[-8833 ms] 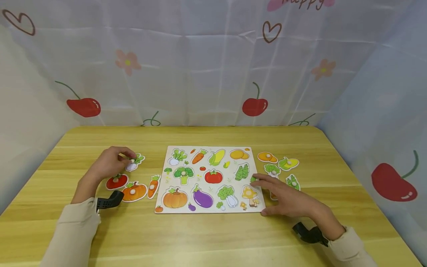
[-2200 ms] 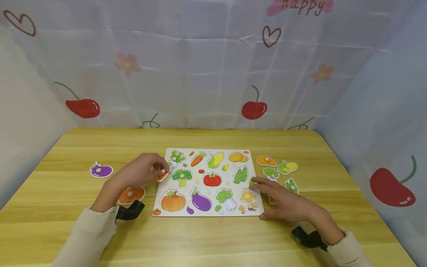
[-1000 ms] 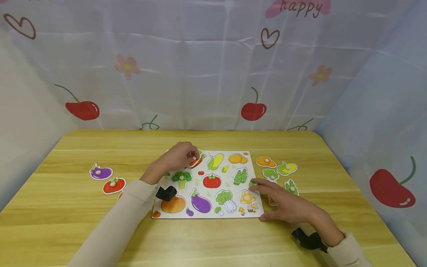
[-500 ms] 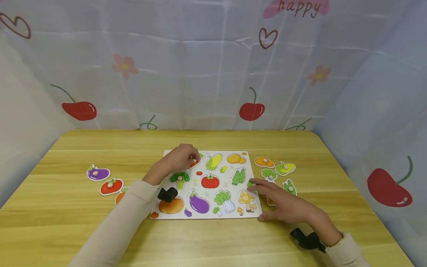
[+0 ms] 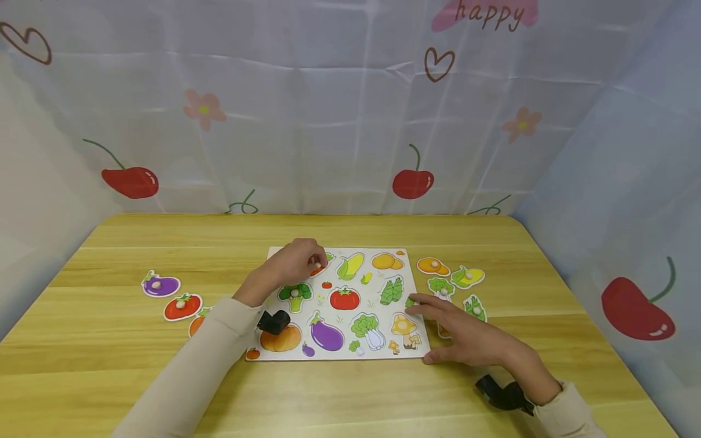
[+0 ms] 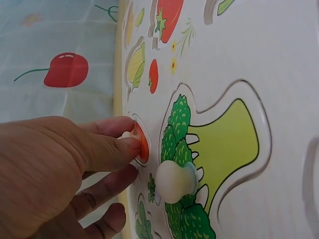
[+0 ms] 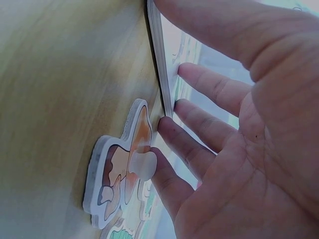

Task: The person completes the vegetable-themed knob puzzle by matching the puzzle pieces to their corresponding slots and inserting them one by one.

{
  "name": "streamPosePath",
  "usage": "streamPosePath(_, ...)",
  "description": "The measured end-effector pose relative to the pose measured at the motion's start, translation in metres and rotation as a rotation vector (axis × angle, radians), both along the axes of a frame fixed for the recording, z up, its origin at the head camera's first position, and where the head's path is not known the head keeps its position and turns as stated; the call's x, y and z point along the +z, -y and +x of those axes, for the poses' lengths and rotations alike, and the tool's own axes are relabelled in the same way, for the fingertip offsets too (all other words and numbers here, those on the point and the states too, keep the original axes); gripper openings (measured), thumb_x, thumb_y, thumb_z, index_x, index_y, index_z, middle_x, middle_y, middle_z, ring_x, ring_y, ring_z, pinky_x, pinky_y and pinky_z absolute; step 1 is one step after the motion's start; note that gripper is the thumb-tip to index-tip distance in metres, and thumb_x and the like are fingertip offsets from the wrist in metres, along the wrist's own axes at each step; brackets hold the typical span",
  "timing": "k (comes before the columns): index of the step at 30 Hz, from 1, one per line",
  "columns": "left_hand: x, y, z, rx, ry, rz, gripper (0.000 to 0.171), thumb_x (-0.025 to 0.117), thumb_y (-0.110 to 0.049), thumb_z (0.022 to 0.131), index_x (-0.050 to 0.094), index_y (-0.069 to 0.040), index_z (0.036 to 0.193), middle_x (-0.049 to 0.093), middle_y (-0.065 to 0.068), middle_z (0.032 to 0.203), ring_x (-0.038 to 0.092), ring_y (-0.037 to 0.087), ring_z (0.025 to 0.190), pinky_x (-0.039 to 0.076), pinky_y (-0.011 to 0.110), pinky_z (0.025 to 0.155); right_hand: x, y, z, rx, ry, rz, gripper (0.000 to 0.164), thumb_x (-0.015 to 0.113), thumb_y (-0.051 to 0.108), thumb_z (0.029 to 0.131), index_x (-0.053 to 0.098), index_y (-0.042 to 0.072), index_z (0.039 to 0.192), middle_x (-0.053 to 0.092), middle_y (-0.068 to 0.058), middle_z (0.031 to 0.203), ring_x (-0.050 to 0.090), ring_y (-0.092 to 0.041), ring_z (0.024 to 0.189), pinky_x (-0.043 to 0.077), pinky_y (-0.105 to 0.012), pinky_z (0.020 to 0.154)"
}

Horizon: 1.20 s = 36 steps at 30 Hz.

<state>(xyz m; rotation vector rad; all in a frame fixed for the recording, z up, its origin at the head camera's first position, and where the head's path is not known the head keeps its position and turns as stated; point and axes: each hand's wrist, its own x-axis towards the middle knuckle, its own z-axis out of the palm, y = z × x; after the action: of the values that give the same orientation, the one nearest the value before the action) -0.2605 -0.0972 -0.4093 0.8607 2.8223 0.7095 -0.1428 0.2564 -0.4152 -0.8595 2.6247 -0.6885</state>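
Note:
My left hand (image 5: 296, 260) pinches the knob of a carrot piece (image 6: 143, 144) between thumb and finger. That piece lies at the carrot slot in the back row of the vegetable puzzle board (image 5: 378, 301), mostly covered by the fingers. In front of it, a broccoli piece (image 5: 296, 297) with a round knob sits in its slot. My right hand (image 5: 465, 331) rests at the board's right edge, thumb at the near corner and fingers spread. Beside its little finger lies a mushroom piece (image 7: 112, 169) on the table, largely hidden in the head view.
Left of the board lie an eggplant piece (image 5: 160, 285), a tomato piece (image 5: 188, 304) and a pumpkin piece (image 5: 196, 324), partly under the sleeve. To the right are potato (image 5: 427, 266), corn (image 5: 470, 277), cabbage (image 5: 440, 285) and asparagus (image 5: 475, 309) pieces. A printed curtain (image 5: 306, 140) hangs behind the table.
My left hand has left the radish piece, which went into the board, and carried the carrot piece rightward to its slot. In the last half second it hardly moves. The right hand stays put.

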Motion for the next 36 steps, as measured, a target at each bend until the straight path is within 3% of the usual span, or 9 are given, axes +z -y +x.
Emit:
streamPosePath(8,-0.001,0.001,0.002,-0.017,-0.018,0.008,0.018,0.058,0.003,0.094,0.073,-0.005,0.101,0.066,0.008,0.096,0.057,0.021,0.087,0.052,0.036,0.083,0.001,0.000,0.001,-0.005,0.004,0.003,0.074,0.077,0.048,0.084,0.049,0.017,0.146,0.032,-0.008,0.162,0.030,-0.040,0.147,0.041,-0.059,0.106)
streamPosePath(15,0.000,0.006,0.007,0.040,0.037,0.016,0.037,0.054,0.002,0.095,0.062,-0.004,0.131,0.066,0.011,0.109,0.059,0.023,0.094,0.053,0.037,0.086,0.000,0.001,-0.001,-0.003,-0.006,0.007,0.074,0.077,0.046,0.084,0.049,0.017,0.146,0.032,-0.008,0.162,0.031,-0.040,0.147,0.041,-0.060,0.106)
streamPosePath(20,0.008,0.013,0.014,0.042,0.021,0.033,0.036,0.059,-0.001,0.094,0.063,-0.004,0.130,0.067,0.012,0.110,0.059,0.023,0.092,0.053,0.035,0.081,0.000,0.000,-0.001,-0.006,-0.003,0.005,0.074,0.078,0.046,0.084,0.049,0.017,0.146,0.032,-0.009,0.161,0.031,-0.040,0.146,0.040,-0.061,0.107)
streamPosePath(26,0.017,0.024,0.019,0.053,0.012,0.046,0.035,0.064,-0.004,0.095,0.062,-0.003,0.130,0.067,0.014,0.114,0.061,0.028,0.100,0.054,0.041,0.086,-0.001,0.000,0.001,-0.006,-0.001,0.000,0.074,0.077,0.047,0.084,0.049,0.017,0.146,0.032,-0.008,0.162,0.031,-0.039,0.147,0.041,-0.060,0.107)
streamPosePath(36,0.031,0.066,0.024,0.044,-0.074,0.125,0.030,0.064,0.000,0.094,0.064,0.004,0.124,0.068,0.020,0.112,0.063,0.029,0.094,0.054,0.050,0.085,0.000,0.000,0.000,-0.004,0.001,-0.001,0.074,0.078,0.045,0.084,0.049,0.017,0.146,0.032,-0.009,0.161,0.031,-0.040,0.146,0.040,-0.061,0.106)
